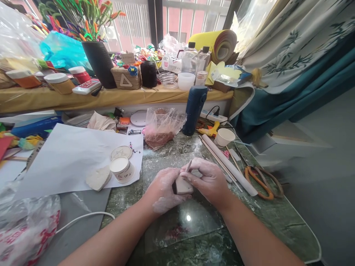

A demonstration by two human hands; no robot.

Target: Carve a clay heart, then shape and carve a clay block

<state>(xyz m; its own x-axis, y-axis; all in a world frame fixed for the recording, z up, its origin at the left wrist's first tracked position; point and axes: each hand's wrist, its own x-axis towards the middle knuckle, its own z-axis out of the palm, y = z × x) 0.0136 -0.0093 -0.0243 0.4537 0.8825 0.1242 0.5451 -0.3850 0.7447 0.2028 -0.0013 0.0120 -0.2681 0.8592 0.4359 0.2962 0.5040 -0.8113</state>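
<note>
Both of my hands are dusted with white powder and meet over a clear sheet (166,236) on the dark green table. My left hand (166,188) is wrapped round a small pale clay block (183,186), steadying it from the left. Fingers and thumb of my right hand (209,179) pinch a thin flat piece of clay (189,166) at the block's top edge. The palm side of each hand is hidden. Left of them, a white tub (122,170), its round lid (121,152) and a flat clay slab (98,178) lie on white paper (72,159).
A pale rolling rod (229,164), thin sticks and orange-handled scissors (259,181) lie to the right. Behind stand a dark blue flask (195,111), a paper cup (224,137), a yellow glue gun (210,130) and a plastic bag of reddish material (159,136). A white cable (85,214) crosses at left.
</note>
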